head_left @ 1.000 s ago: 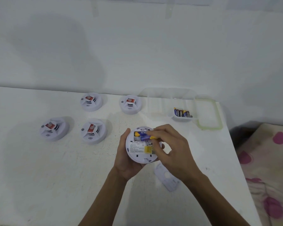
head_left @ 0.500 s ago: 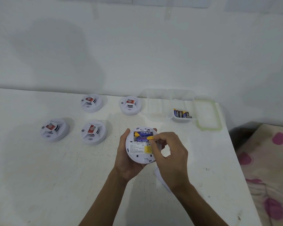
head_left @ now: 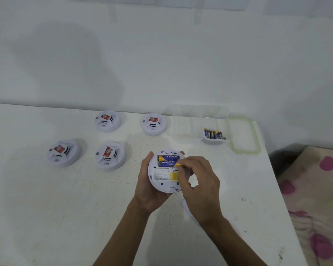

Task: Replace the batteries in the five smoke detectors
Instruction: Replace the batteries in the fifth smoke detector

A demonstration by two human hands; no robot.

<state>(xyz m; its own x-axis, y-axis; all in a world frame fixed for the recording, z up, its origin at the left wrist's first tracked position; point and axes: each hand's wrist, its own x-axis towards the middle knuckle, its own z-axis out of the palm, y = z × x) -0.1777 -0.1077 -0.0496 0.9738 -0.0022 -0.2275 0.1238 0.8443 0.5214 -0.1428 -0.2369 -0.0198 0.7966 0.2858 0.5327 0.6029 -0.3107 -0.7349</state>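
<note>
The round white plastic smoke detector (head_left: 166,172) is held back-up just above the bench, cupped from nine o'clock by the left hand (head_left: 149,191), whose fingers wrap its rim and underside. Its open rectangular bay shows two blue-and-yellow cylindrical batteries (head_left: 168,160) lying side by side, above a printed label and a small yellow sticker. The right hand (head_left: 199,186) comes in from four o'clock; its fingers are bent, and thumb and forefinger appear to pinch the yellow end of the nearer battery, though the contact is partly hidden.

At five o'clock of the detector, a flat white plastic cover piece (head_left: 186,210) peeks out beneath the right wrist. The matte, speckled white bench (head_left: 46,217) carries four more domed white detectors with red stickers: two at nine o'clock (head_left: 110,156) (head_left: 62,153) and two toward eleven and twelve (head_left: 107,121) (head_left: 152,124). At two o'clock sits a clear rectangular plastic container (head_left: 188,123) with a small white tray of spare batteries (head_left: 214,134) in its near right corner, and a clear lid with a pale green seal (head_left: 255,137) just beside it. A spotted pink-and-cream cloth (head_left: 315,198) lies at three o'clock, off the bench.
</note>
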